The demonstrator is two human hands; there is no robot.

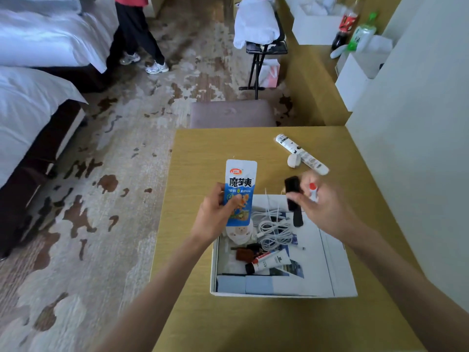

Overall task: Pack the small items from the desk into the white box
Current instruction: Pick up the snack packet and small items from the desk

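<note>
We count two hands over one white box [284,294], which sits on the wooden desk [203,153] in the lower middle of the frame. The left hand [215,214] pinches one snack packet [241,184] by its lower half, thumb in front and fingers curled behind. The packet stands upright above the grip, over the box's far left corner. It is long and narrow, pale at the top and blue below, with a red oval logo, bold dark characters and a food picture near the bottom.

The right hand [324,201], blurred and just right of the packet, curls its fingers round two things. One is a black item [292,186] with a strap hanging below the fingers toward the box. The other is a red-capped white item [313,193] poking out between the fingers.

Two things lie on the desk in the upper right part of it, well beyond the box: one white tube [302,154] lying slantwise and one white round piece [293,161] just beside it.

Inside the box we make out one coil of white cable [275,231], one red-capped tube [272,260], one brown fob [245,254] and one sheep-face pouch [239,233].
</note>
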